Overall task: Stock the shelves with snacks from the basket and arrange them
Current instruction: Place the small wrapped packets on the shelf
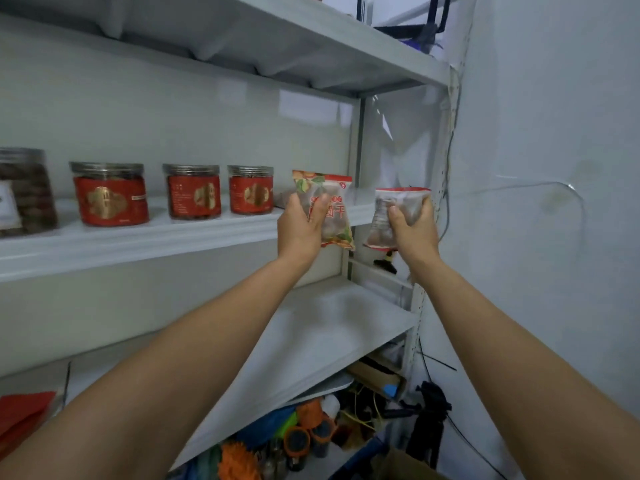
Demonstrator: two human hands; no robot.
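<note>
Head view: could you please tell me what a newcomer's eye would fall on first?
Two raised hands at the right end of the middle shelf: the left hand grips a colourful snack bag, the right hand a clear red-topped bag. Left of them, three red-labelled jars stand in a row on it.

Grips a colourful snack packet point(337, 216) in the left hand point(299, 230) and a clear snack packet point(381, 223) in the right hand point(414, 233), side by side and apart, at the right end of the middle shelf point(173, 233). Faces 3 red-labelled jars point(194, 192) in a row there, plus 1 darker jar point(24, 192) far left.
</note>
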